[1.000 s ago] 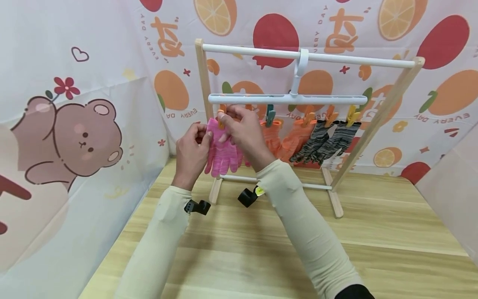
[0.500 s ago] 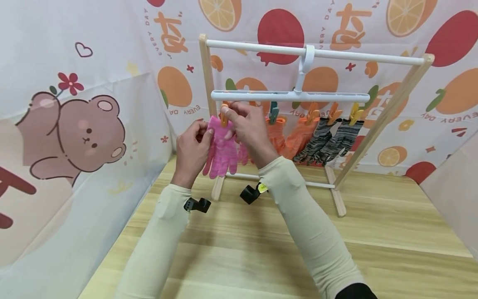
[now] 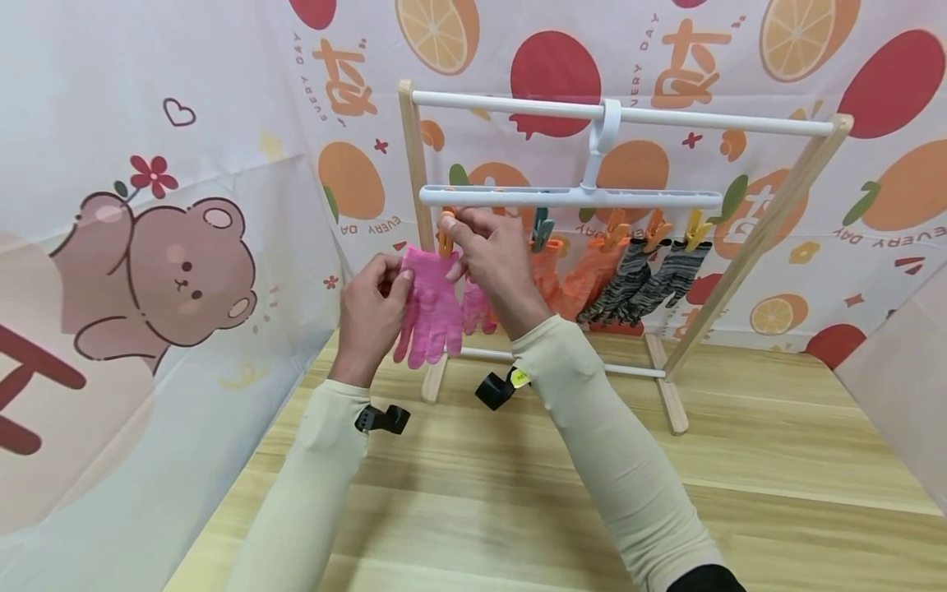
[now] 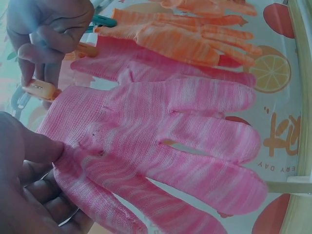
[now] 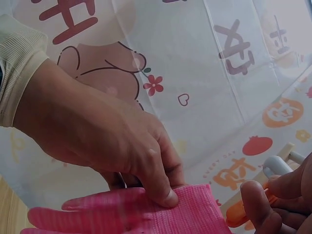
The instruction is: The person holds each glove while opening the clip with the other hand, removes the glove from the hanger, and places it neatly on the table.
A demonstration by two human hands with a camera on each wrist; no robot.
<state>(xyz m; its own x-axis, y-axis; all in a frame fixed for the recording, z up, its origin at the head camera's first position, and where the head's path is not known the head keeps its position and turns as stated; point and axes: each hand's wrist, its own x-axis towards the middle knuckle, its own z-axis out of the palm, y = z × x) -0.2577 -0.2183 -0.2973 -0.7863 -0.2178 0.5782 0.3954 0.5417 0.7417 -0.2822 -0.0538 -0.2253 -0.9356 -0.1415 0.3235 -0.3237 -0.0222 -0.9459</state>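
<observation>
Drying rack (image 3: 765, 238): it stands beyond the fingers of both hands; a strong pull could perhaps shift it.
White hanger (image 3: 666, 198): just above the right fingers (image 3: 462, 234); a downward tug at this end could tilt it and swing the orange gloves (image 3: 580, 284). It is level, as half a second ago.
Pink glove (image 3: 432, 308): it hangs below the right fingers, its cuff pinched at one side by the left fingers (image 3: 381, 267); if they loosen too early, it may fall to the surface (image 3: 518, 493). Glove and left fingers are now lower and slightly more to the left than half a second ago.
Orange clothespin (image 3: 445, 238): pinched between the right fingers, tip at the cuff edge; I cannot tell if it bites the knit. A shallow bite could let the cuff slip. Earlier it overlapped the cuff more.
</observation>
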